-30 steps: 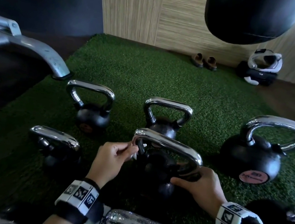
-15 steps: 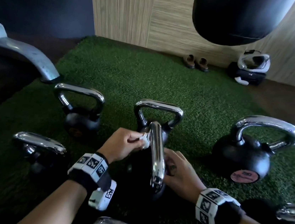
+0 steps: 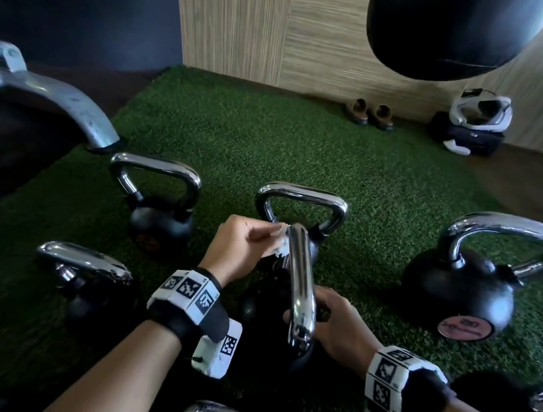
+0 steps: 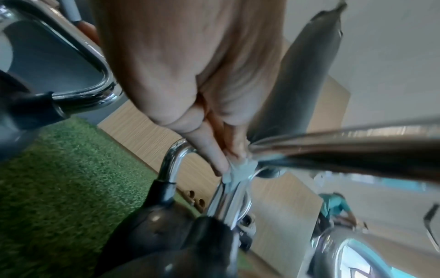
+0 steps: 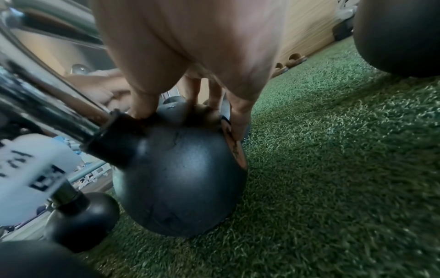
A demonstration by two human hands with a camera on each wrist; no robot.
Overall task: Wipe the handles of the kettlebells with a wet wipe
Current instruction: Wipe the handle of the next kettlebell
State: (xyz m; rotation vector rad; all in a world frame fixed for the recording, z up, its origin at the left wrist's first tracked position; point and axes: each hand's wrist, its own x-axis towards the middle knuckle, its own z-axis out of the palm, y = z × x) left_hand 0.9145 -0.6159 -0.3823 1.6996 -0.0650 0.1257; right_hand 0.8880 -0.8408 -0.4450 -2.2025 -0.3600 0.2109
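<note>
Head: left hand [image 3: 240,250] pinches wipe [image 3: 279,245] on handle [image 3: 300,278]; right hand [image 3: 340,330] holds kettlebell [image 3: 259,310].

The left grip [image 3: 237,249] and right grip [image 3: 340,330] are bare-skinned, as are the forearms. Each wrist carries a black strap [image 3: 211,321] fitted with white blocks [image 3: 184,289] printed with black square marker codes.

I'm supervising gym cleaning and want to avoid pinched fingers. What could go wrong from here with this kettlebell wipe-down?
1. The left hand pinches only a small wad of wet wipe against the far end of the chrome handle; it may slip off the smooth metal.
2. The right hand grips the round kettlebell on soft turf; if it rolls, that hand could get caught against the kettlebell behind, which stands close.
</note>
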